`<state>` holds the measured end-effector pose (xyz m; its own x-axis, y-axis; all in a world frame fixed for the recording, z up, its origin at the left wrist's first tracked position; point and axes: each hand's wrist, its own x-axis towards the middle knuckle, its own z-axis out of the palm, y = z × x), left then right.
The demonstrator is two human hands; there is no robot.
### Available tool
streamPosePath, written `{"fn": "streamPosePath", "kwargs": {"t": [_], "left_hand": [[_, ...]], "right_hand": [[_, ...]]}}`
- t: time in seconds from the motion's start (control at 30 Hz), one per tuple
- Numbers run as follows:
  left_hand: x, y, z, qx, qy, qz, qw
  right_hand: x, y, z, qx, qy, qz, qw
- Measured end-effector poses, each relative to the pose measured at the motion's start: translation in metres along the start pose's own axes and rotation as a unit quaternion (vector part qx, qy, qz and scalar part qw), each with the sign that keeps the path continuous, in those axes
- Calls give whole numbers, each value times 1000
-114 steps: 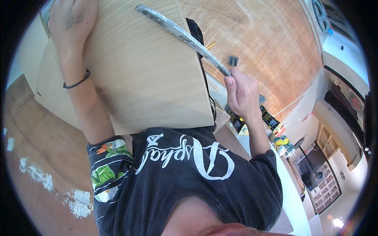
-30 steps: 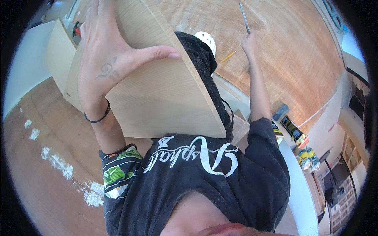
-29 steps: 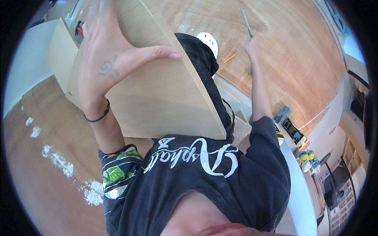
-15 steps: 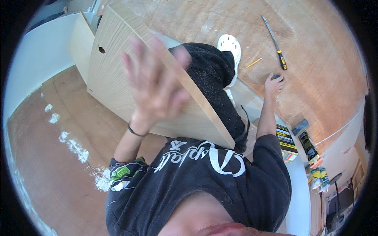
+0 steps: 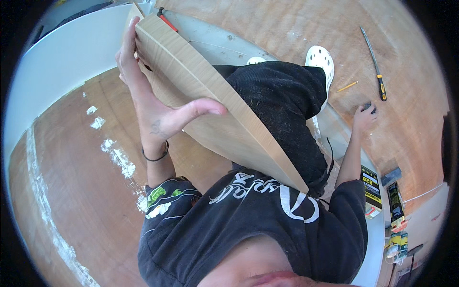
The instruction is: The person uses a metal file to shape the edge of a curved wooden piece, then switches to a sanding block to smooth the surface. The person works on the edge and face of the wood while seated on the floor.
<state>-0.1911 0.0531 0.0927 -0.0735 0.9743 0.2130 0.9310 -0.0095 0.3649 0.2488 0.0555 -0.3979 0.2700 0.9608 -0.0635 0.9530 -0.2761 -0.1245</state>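
Pale wood-grain veneer on the board point(image 5: 229, 136), head view. Sits across the lap, near end against the black T-shirt point(image 5: 253, 229), tilted steeply with the long edge toward the camera. Shows more edge and less face than half a second ago.

Left hand point(image 5: 155, 112): spread wide, thumb out to the long edge, fingers stretched up to the far corner. Half a second ago, a blur over the face; now settled on the board. Looks like steadying rather than clamping; pressure unreadable.

Right hand point(image 5: 366, 118): down at the brown wood-look floor point(image 5: 411, 134), fingers curled over a small dark block point(image 5: 369, 107). Underside hidden, so can't tell whether lifted or resting.

Long file point(image 5: 374, 64): loose on the floor just beyond the right hand, yellow-and-black handle nearest; out of that hand within the last second. Meaning for the work: filing on hold, file traded for the block, probably an abrasive one. Board kept on the lap, not set aside.

Also around: yellow pencil point(image 5: 347, 86) between white clog point(image 5: 319, 60) and file; grey block point(image 5: 391, 176) beside a black-and-yellow box point(image 5: 370, 189), untouched.
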Motion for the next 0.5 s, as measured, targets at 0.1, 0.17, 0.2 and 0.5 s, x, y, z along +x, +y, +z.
{"fn": "streamPosePath", "kwargs": {"t": [0.1,0.17,0.2,0.5], "left_hand": [[13,6,-11,-11,-59,-25,998],[17,5,-14,-36,-82,-50,995],[19,4,-14,-56,-80,-62,993],[35,29,12,-74,-34,-70,994]], "right_hand": [[0,-4,-1,60,-2,-19,998],[2,-18,-12,159,-9,-21,987],[3,-30,-23,235,0,-27,971],[-31,-159,-304,661,-189,-107,718]]}}
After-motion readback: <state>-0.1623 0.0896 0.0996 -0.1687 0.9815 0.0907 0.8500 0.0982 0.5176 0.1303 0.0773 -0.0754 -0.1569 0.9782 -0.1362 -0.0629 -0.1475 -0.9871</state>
